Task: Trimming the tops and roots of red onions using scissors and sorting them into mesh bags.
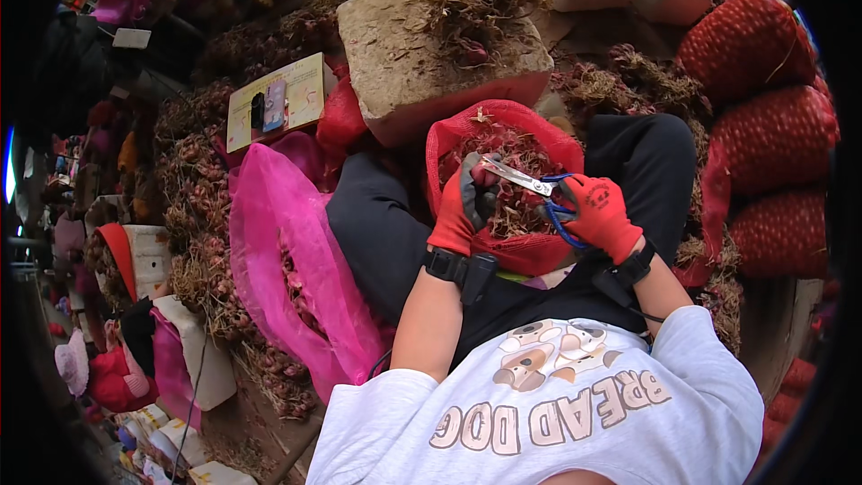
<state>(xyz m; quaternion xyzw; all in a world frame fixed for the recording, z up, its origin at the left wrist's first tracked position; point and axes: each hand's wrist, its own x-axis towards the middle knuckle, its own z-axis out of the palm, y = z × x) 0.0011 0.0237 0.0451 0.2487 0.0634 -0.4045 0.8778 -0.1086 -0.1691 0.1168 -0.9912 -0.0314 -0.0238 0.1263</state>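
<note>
Red and grey work gloves cover both of my hands. My left hand [462, 205] closes round a small red onion [486, 176], partly hidden by the fingers. My right hand [603, 212] grips scissors [536, 183] by their blue handles. Their metal blades point left, and the tips reach the onion. Below both hands, between my knees, a red mesh bag [442, 142] stands with its mouth wide. Dry roots, stalks and reddish skins [521, 216] lie inside it.
A bright pink mesh bag [269, 256] with trimmings lies by my left knee. Ahead stands a dirty foam box [395, 54] topped with a bunch of onions [480, 13]. Full red sacks [763, 153] are stacked at right. A phone [274, 106] rests on a yellowish board [301, 88].
</note>
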